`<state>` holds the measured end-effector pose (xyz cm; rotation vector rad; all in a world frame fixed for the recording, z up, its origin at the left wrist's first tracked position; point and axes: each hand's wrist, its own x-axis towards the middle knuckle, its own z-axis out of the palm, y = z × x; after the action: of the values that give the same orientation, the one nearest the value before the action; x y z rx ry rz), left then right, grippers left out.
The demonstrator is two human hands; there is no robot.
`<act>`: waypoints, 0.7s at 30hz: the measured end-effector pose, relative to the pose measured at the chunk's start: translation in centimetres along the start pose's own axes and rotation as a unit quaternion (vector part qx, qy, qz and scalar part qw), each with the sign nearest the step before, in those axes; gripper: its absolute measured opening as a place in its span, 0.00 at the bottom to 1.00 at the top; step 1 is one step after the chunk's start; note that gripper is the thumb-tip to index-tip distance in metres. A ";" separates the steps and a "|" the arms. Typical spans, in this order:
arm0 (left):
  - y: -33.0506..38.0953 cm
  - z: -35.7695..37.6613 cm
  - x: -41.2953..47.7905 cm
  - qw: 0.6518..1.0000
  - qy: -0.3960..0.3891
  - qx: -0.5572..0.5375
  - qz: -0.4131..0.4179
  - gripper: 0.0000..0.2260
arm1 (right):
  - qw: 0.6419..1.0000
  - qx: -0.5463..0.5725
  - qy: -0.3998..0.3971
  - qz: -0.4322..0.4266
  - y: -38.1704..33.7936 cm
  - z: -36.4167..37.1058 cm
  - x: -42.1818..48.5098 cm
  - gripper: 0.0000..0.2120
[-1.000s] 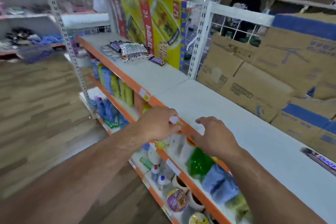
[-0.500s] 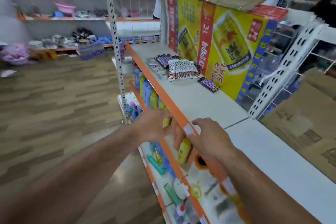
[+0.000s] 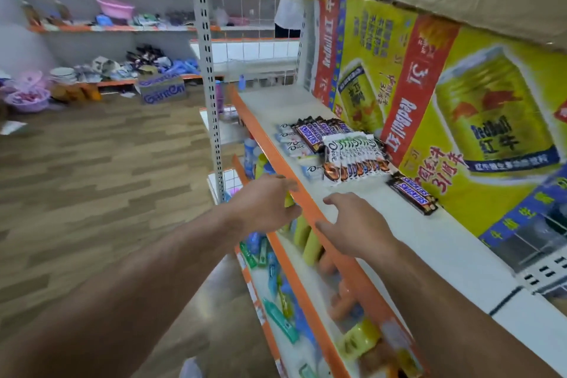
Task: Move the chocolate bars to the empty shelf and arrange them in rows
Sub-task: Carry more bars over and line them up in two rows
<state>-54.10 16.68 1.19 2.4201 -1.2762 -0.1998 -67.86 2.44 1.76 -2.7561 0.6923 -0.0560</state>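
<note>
In front of the big yellow Red Bull carton [image 3: 460, 120], on the white shelf [image 3: 408, 233] with the orange lip, is where all the chocolate sits. Right at the carton's foot there's a Snickers pair [image 3: 412, 192] lying side by side, brown wrappers, logo easy to read. Further along the carton's face comes a Dove fan [image 3: 352, 156], white wrappers overlapping like cards, "Dove" in script on each. Past that is a Snickers row [image 3: 319, 129] packed edge to edge, and on its side away from the carton a few pale Dove packs [image 3: 291, 144] lie by the orange lip.

The carton itself reads "RedBull" sideways on a red stripe, with a gold can picture, Chinese characters and a "31".

Both hands are short of the bars. The left hand [image 3: 264, 202] hangs just off the lip, on the side away from the carton, fingers loose and spread, nothing in it. The right hand [image 3: 356, 227] is over the shelf, nearer the carton, fingers relaxed, holding nothing. Can't tell if it touches the surface.

Below the carton's level, yellow bottles [image 3: 303, 233] stand on a lower tier, too blurry to read.
</note>
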 end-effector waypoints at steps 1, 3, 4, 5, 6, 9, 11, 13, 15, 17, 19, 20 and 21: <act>-1.1 -0.3 1.3 1.000 -0.006 0.002 0.013 0.23 | 1.000 -0.002 0.004 0.010 -0.5 0.3 1.3 0.27; -3.2 -1.0 3.7 0.999 -0.012 0.006 0.037 0.22 | 0.999 0.000 0.010 0.036 -1.5 0.8 3.6 0.27; -4.2 -1.5 4.9 0.999 -0.016 0.012 0.049 0.22 | 0.999 0.000 0.013 0.049 -2.2 0.9 4.6 0.27; -5.3 -2.0 6.1 0.998 -0.025 0.017 0.060 0.22 | 0.998 0.000 0.015 0.061 -2.9 1.1 5.7 0.26; -6.4 -2.6 7.2 0.997 -0.036 0.019 0.070 0.22 | 0.997 0.001 0.019 0.072 -3.6 1.2 6.8 0.25; -8.8 -3.9 10.4 0.993 -0.046 0.021 0.110 0.22 | 0.994 0.006 0.034 0.107 -5.3 1.5 9.2 0.21; -9.8 -4.2 12.4 0.990 -0.047 0.021 0.133 0.21 | 0.991 0.012 0.036 0.129 -5.9 1.9 10.4 0.22; -10.3 -3.9 13.9 0.985 -0.069 0.027 0.158 0.20 | 0.988 0.019 0.031 0.152 -5.8 2.2 11.3 0.23; -10.5 -3.8 15.7 0.980 -0.081 0.029 0.179 0.20 | 0.983 -0.002 0.040 0.177 -5.2 2.1 12.5 0.23; -10.7 -3.6 17.9 0.977 -0.076 0.015 0.197 0.20 | 0.978 -0.025 0.062 0.198 -4.2 1.9 14.0 0.21; -11.0 -3.5 20.0 0.974 -0.078 0.011 0.213 0.20 | 0.973 -0.052 0.080 0.212 -3.3 1.8 15.4 0.16; -11.1 -3.3 21.0 0.972 -0.085 0.013 0.217 0.20 | 0.970 -0.073 0.087 0.217 -2.8 1.8 16.0 0.14; -11.2 -3.1 21.8 0.971 -0.097 0.022 0.219 0.20 | 0.966 -0.097 0.092 0.221 -2.4 1.8 16.6 0.12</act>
<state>-32.11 5.38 0.66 2.1237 -1.8803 -0.2885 -51.89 -2.79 0.13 -2.7244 1.4159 -0.1550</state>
